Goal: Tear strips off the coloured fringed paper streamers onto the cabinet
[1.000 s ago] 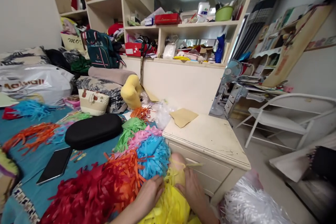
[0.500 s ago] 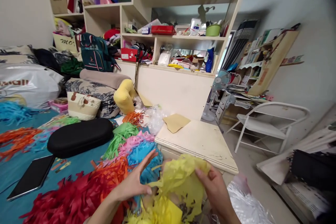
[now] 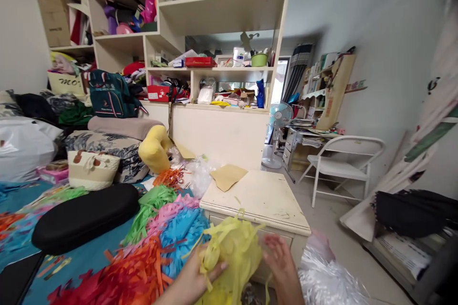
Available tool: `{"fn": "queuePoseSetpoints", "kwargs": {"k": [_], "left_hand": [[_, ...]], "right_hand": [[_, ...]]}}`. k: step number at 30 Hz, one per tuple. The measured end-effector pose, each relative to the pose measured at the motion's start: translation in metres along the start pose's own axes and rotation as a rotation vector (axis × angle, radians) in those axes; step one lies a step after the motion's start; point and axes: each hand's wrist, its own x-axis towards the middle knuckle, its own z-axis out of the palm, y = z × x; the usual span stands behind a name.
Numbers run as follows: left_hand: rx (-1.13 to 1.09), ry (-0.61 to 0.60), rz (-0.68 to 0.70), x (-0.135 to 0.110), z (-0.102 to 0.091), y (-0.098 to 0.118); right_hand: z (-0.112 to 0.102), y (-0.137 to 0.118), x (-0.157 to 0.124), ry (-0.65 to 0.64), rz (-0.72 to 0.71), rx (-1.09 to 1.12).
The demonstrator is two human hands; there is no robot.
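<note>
Clock read around the yellow strips (image 3: 238,243). They're low in frame, a bit right of centre, up between both hands, in front of the cream cabinet (image 3: 272,200) at 1 o'clock. Thin, crumpled, frilly; loops and loose ends poke out at 12 and 8.

Left hand (image 3: 200,269), 8 o'clock: holding the bundle, thumb laid across the near face, other fingers mostly behind and hidden. Right hand (image 3: 281,257), 3 o'clock: fingers spread loosely and bent, no grip seen; tips right by the bundle's edge. Touching or just beside, can't tell, fingers blurry.

Step in hand looks like loosening and arranging the strips. To do it well: left thumb probably best kept firm on one gathered spot, so the right can work single strands without the whole lot slipping. Stuff looks flimsy, likely tears if yanked; small, gentle pulls from the root out, I'd say. Loop near the left thumb is worth freeing first, could snag. One loose end hangs at 5 o'clock by the right wrist; watch it doesn't get trapped.

Blue strips (image 3: 184,233) lie close at 10, orange strips (image 3: 148,262) at 9, red strips (image 3: 93,286) between 8 and 9. Tangling risk on that side, so holding the bundle raised seems sensible. White strips (image 3: 322,276) at 4, farther off. Tan paper (image 3: 228,176) on the cabinet top at 12, black case (image 3: 86,217) between 9 and 10, both out of the way.
</note>
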Motion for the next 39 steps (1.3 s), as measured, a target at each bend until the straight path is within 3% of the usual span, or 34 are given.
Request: {"fn": "queuePoseSetpoints", "kwargs": {"k": [2, 4, 6, 7, 10, 13, 18, 21, 23, 26, 31, 35, 39], "left_hand": [[0.05, -0.01, 0.083, -0.001, -0.015, 0.015], [0.144, -0.106, 0.168, -0.003, -0.028, 0.028], [0.203, -0.16, 0.19, -0.005, -0.038, 0.034], [0.207, -0.144, 0.166, -0.005, -0.042, 0.035], [0.113, -0.036, 0.084, -0.008, -0.051, 0.032], [-0.043, -0.012, 0.037, -0.011, -0.057, 0.024], [-0.188, 0.184, -0.309, -0.014, -0.053, 0.001], [-0.181, 0.187, -0.335, -0.017, -0.052, -0.003], [-0.158, 0.126, -0.316, -0.021, -0.052, 0.003], [-0.133, 0.053, -0.231, -0.027, -0.053, 0.016], [-0.137, 0.024, -0.123, -0.036, -0.054, 0.024], [-0.343, 0.045, 0.013, -0.035, -0.053, 0.019], [-0.334, -0.002, 0.161, -0.031, -0.058, 0.031]], "right_hand": [[-0.011, -0.009, 0.008, -0.042, -0.052, -0.034], [-0.007, -0.018, 0.01, -0.249, -0.033, -0.033], [0.007, -0.022, 0.009, -0.461, 0.112, 0.043], [0.014, -0.022, 0.008, -0.508, 0.206, 0.093], [0.026, -0.019, 0.008, -0.446, 0.364, 0.186], [0.029, -0.017, 0.009, -0.311, 0.322, 0.261], [0.053, -0.01, -0.007, -0.673, 0.376, 0.421], [0.059, -0.002, -0.014, -0.562, 0.409, 0.286], [0.053, -0.002, -0.015, -0.461, 0.362, 0.065], [0.039, -0.015, -0.012, -0.418, 0.166, -0.258], [0.027, -0.046, -0.009, -0.431, 0.001, -0.377], [0.02, -0.05, -0.015, -0.532, -0.172, -0.325], [0.003, -0.065, -0.01, -0.788, -0.209, -0.217]]}}
